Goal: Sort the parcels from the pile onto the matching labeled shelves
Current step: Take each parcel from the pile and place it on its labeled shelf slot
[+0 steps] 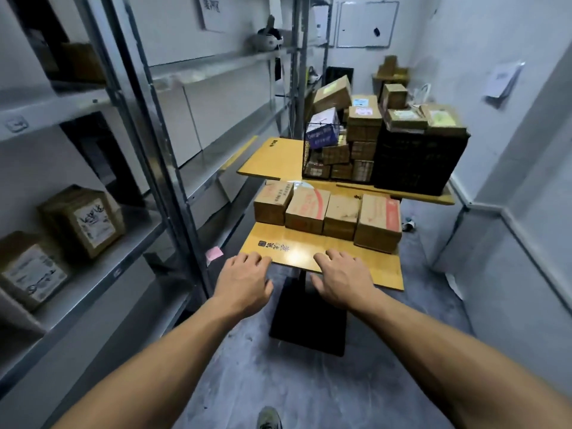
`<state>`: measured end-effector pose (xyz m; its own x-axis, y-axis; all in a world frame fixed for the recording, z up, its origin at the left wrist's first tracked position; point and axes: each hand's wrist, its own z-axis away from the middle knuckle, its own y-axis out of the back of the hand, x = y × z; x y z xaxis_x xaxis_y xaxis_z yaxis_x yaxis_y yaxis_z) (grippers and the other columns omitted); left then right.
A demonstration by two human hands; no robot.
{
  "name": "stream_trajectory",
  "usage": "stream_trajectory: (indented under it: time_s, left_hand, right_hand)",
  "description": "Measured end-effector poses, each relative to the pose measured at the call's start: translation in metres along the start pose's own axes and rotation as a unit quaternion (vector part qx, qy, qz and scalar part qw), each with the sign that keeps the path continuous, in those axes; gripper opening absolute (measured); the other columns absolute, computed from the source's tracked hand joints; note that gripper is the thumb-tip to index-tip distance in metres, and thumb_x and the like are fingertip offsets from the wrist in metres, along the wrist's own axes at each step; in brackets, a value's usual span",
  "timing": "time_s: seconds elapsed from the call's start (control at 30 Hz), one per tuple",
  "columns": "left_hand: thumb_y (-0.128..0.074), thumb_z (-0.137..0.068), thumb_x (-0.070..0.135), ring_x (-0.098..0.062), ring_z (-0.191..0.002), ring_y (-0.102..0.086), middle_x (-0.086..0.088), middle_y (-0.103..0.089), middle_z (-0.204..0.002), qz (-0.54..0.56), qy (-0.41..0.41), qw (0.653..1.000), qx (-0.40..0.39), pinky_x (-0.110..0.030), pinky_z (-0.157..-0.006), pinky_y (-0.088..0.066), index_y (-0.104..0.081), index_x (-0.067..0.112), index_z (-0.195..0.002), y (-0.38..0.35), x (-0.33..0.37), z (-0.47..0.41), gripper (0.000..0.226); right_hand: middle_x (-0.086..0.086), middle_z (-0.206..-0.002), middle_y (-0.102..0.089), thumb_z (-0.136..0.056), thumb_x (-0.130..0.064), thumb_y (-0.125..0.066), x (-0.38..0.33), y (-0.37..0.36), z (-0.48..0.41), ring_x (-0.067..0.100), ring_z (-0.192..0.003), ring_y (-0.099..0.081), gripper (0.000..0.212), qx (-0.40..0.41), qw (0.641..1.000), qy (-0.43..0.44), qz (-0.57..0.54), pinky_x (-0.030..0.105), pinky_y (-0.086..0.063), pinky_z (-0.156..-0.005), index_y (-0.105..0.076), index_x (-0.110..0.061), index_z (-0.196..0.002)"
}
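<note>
Hands reach forward palm-down, side by side: the left hand has its fingers loosely spread at the near left corner of the yellow worktop, and the right hand has its fingers relaxed and fanned over the same near edge, just beside the left; both are slack and neither has hold of anything, and it cannot be told whether the fingertips actually touch the board. Farther back on this worktop stand four parcels, brown cardboard boxes in a row touching one another, apart from both hands. Under the board a black pedestal base stands on the grey floor, and the tip of a shoe shows at the bottom edge. Behind the row, a second worktop sits higher and carries a wire basket heaped with small boxes, and beside it on the right a black crate with more boxes stacked on top. Along the left wall run metal shelves; two labelled parcels rest on the lower shelf, tilted, near one another, and a pink note is stuck by the upright nearest the left hand
</note>
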<state>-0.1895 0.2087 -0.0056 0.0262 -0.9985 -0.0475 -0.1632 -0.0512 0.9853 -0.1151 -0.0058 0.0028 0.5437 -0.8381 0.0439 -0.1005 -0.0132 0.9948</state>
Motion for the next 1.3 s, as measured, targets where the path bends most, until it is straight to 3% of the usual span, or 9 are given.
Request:
stream_trajectory:
  time_s: [0.43, 0.53, 0.7, 0.9, 1.03, 1.3]
  left_hand:
    - [-0.037, -0.090, 0.050, -0.028, -0.114, -0.050, -0.004, -0.055, -0.130, 0.020, -0.133, 0.990, -0.045, -0.043, -0.095, -0.041, -0.046, 0.024, -0.129, -0.042, 0.021, -0.242, 0.047]
    - [-0.039, -0.092, 0.049, -0.031, -0.122, -0.047, -0.008, -0.052, -0.135, 0.023, -0.153, 0.985, -0.081, -0.047, -0.103, -0.038, -0.044, 0.022, -0.132, -0.048, 0.043, -0.278, 0.048]
    - [-0.041, -0.094, 0.045, -0.032, -0.123, -0.046, -0.008, -0.052, -0.132, 0.042, -0.168, 0.979, -0.110, -0.049, -0.103, -0.038, -0.045, 0.021, -0.133, -0.056, 0.080, -0.327, 0.046]
    - [-0.039, -0.093, 0.045, -0.030, -0.121, -0.047, -0.008, -0.053, -0.132, 0.038, -0.164, 0.979, -0.112, -0.047, -0.101, -0.037, -0.047, 0.021, -0.132, -0.077, 0.119, -0.375, 0.046]
    - [-0.035, -0.095, 0.044, -0.030, -0.123, -0.047, -0.007, -0.051, -0.135, 0.041, -0.142, 0.978, -0.149, -0.047, -0.103, -0.036, -0.044, 0.023, -0.133, -0.095, 0.149, -0.397, 0.045]
    - [-0.038, -0.095, 0.048, -0.028, -0.125, -0.045, -0.006, -0.051, -0.135, 0.074, -0.097, 0.969, -0.214, -0.049, -0.106, -0.035, -0.036, 0.030, -0.137, -0.131, 0.200, -0.422, 0.046]
  right_hand:
    - [0.006, -0.133, -0.054, -0.096, -0.053, -0.040, 0.126, -0.025, -0.120, 0.034, -0.117, -0.054, 0.045, -0.030, 0.980, -0.196, -0.026, 0.046, -0.046, -0.089, -0.048, -0.024, -0.129]
    - [0.007, -0.134, -0.054, -0.097, -0.053, -0.040, 0.148, -0.035, -0.131, 0.035, -0.119, -0.052, 0.047, -0.053, 0.968, -0.241, -0.047, 0.049, -0.043, -0.092, -0.046, -0.023, -0.134]
    - [0.007, -0.134, -0.053, -0.097, -0.051, -0.040, 0.179, -0.048, -0.157, 0.033, -0.120, -0.052, 0.046, -0.054, 0.953, -0.286, -0.085, 0.048, -0.043, -0.092, -0.049, -0.024, -0.133]
    - [0.008, -0.137, -0.050, -0.099, -0.049, -0.040, 0.235, -0.068, -0.191, 0.032, -0.119, -0.051, 0.046, -0.062, 0.950, -0.289, -0.098, 0.048, -0.043, -0.092, -0.046, -0.026, -0.138]
    - [0.007, -0.129, -0.053, -0.098, -0.049, -0.042, 0.278, -0.084, -0.205, 0.030, -0.113, -0.052, 0.040, -0.075, 0.953, -0.276, -0.103, 0.046, -0.044, -0.089, -0.049, -0.025, -0.129]
    - [0.010, -0.133, -0.042, -0.098, -0.050, -0.048, 0.325, -0.128, -0.213, 0.032, -0.121, -0.046, 0.047, -0.115, 0.918, -0.315, -0.211, 0.049, -0.044, -0.100, -0.041, -0.027, -0.139]
